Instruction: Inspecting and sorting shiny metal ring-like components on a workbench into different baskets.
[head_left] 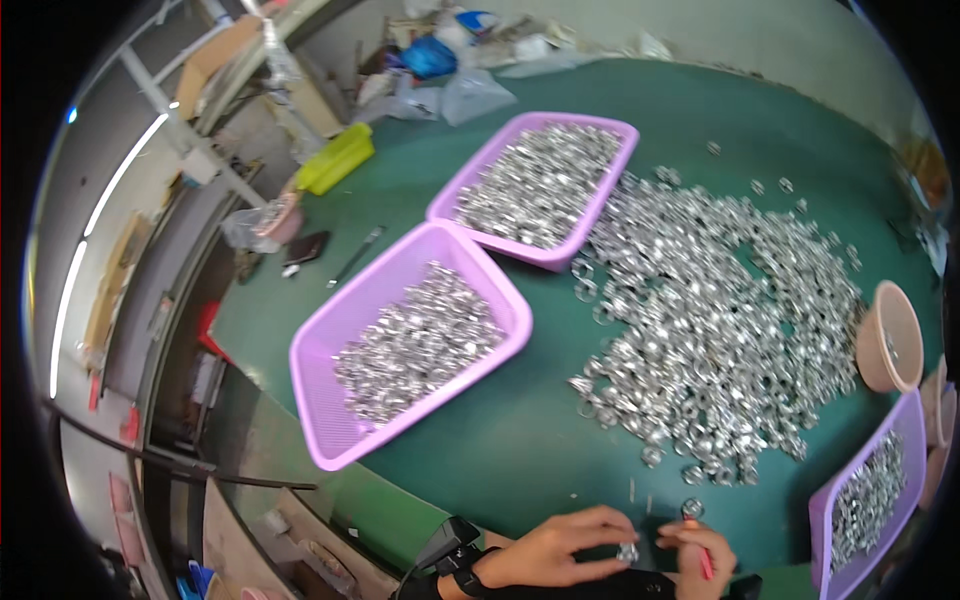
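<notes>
1. Down at the near edge of the green table [500, 440], your left hand [560, 550] lies with its fingers stretched out and close together, the tips pinching a small silver metal ring [628, 551] against the thumb.
2. Your right hand [703, 552] sits just beside the left one, its fingers curled shut around a thin red stick [704, 560], with the fingertips meeting the ring from the other side.
3. A second small ring [692, 508] lies on the table just beyond your right hand, at its fingertips.
4. A black watch [466, 578] sits on your left wrist, at the table's near edge.
5. Beyond both hands, spread over the right half of the table, is a big loose pile of silver rings [720, 320].
6. To the left of that pile stands a purple basket [330, 420], partly filled with rings; a second purple basket [628, 140] stands behind it, touching its far corner, also holding rings.
7. At the table's right edge, a third purple basket [825, 500] holds more rings, and a tan bowl [880, 345] stands just behind it.
8. On the far left part of the table lies a yellow-green box [335, 160].
</notes>
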